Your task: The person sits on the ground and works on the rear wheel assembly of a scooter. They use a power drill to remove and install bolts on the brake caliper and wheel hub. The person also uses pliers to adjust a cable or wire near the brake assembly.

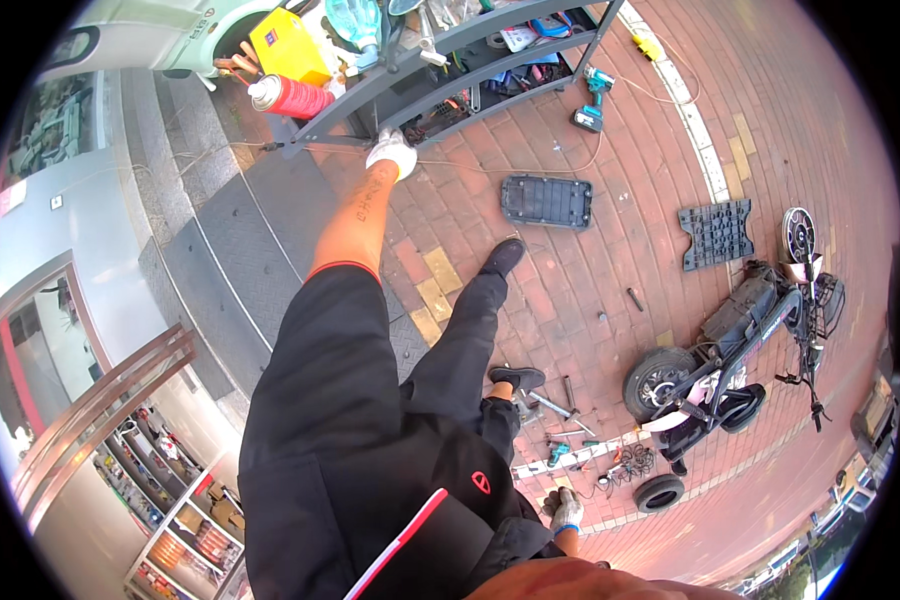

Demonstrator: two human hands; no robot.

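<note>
A little dark lettering runs along the person's left forearm (pixel 360 208), too blurred to make out from here. The black shirt (pixel 370 500) carries a red oval emblem (pixel 481 482). Toward the left end of the grey rack (pixel 600 38), the yellow box (pixel 290 48) has a small printed patch on its side. Nearer the rack's right end, a blue-and-white packet (pixel 519 38) shows print too tiny to read. Letters and a small emblem stand on the pale green vehicle (pixel 175 40), and pale, unclear lettering on the motorbike's dark frame (pixel 765 325).
</note>
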